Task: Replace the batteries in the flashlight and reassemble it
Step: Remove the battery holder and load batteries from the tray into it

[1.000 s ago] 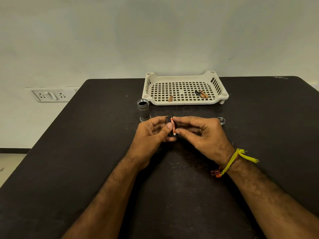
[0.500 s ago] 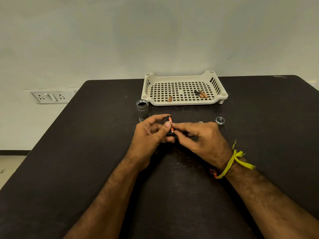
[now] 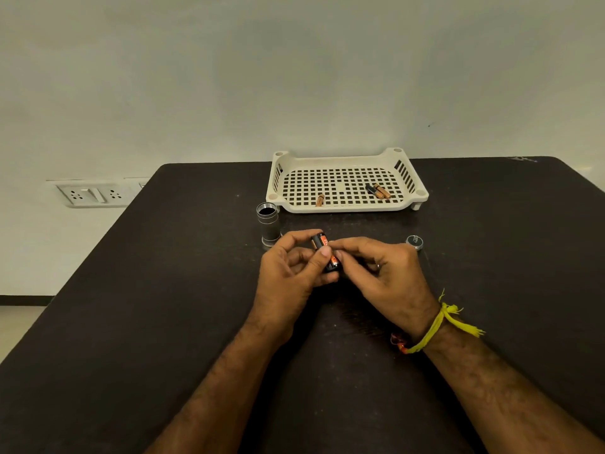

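Note:
A black battery holder [image 3: 320, 243] with orange-and-black batteries in it is held above the table's middle. My left hand [image 3: 291, 273] grips it from the left, thumb across its front. My right hand [image 3: 383, 273] pinches its right side with fingertips. The grey flashlight body [image 3: 269, 226] stands upright, open end up, just left of the hands. The small round end cap [image 3: 414, 241] lies on the table to the right of my right hand.
A cream perforated tray [image 3: 343, 208] sits at the back of the black table [image 3: 163, 322], holding one loose battery [image 3: 320, 200] and two more batteries [image 3: 379, 191]. A wall socket plate [image 3: 91, 194] is at the left, beyond the table edge.
The hands and holder stay in place. The holder has turned slightly in my fingers, showing more of its black side, and my right fingers have shifted along it.

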